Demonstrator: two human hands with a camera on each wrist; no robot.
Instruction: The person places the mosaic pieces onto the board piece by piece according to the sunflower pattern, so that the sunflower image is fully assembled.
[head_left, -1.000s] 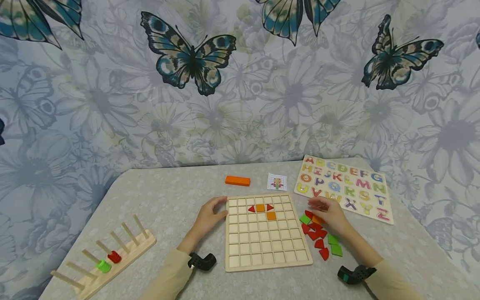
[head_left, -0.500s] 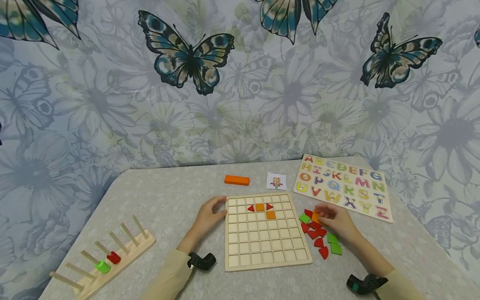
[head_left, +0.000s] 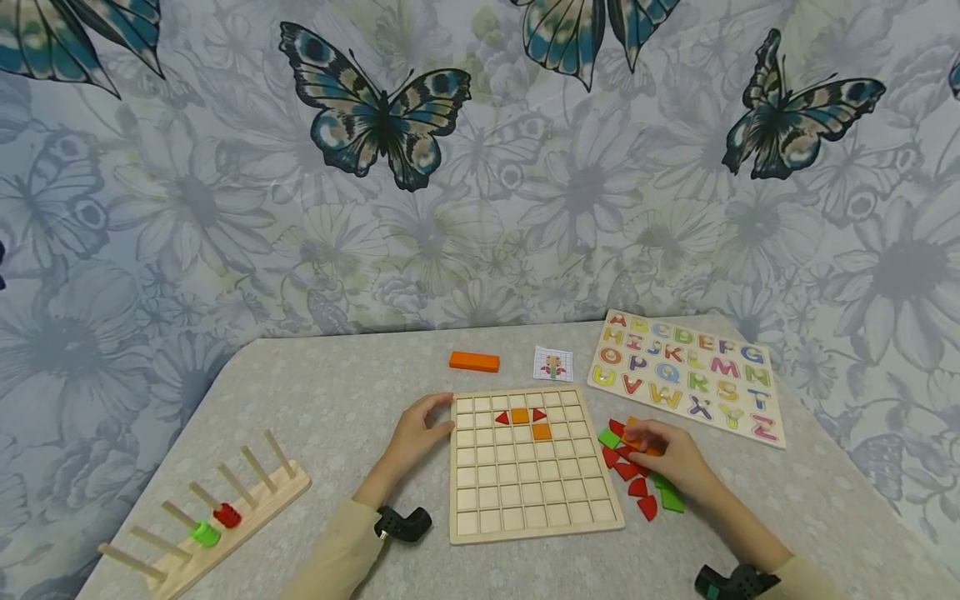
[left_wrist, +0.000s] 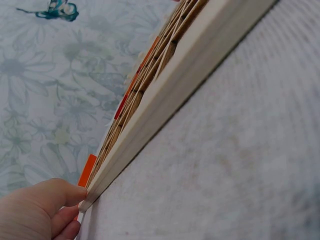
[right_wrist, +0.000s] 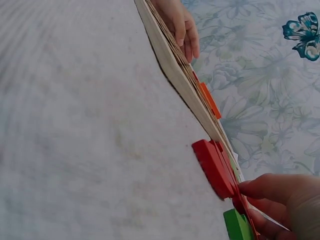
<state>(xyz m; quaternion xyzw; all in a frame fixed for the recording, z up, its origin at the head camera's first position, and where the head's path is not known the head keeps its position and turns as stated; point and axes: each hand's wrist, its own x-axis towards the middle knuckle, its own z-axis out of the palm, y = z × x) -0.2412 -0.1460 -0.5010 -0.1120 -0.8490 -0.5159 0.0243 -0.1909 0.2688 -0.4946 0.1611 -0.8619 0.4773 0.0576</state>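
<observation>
Red, green and orange pieces (head_left: 625,472) just right of gridded board (head_left: 525,500) | step: likely picking | right hand (head_left: 672,455) over pieces, can't tell if I'm pinching | my left hand (head_left: 412,432): thumb, forefinger apart, at board corner | next: probably lift one, match card (head_left: 553,364)

1. Right of the grid board (head_left: 536,475), the right hand (head_left: 671,454) partly hides the orange pieces (head_left: 634,420) and green pieces (head_left: 671,498); whether its fingers grip any cannot be told.
2. Beyond the grid board, a card (head_left: 553,364) bears print too small to make out.
3. The head view's bottom edge crops the peg rack (head_left: 240,527), left of the grid board, and 2 sleeves (head_left: 330,546).
4. The left hand (left_wrist: 37,210), at the grid board's far left corner, runs out of the left wrist view.
5. Beside the grid board, the tabletop (left_wrist: 225,175) blurs in both wrist views.
</observation>
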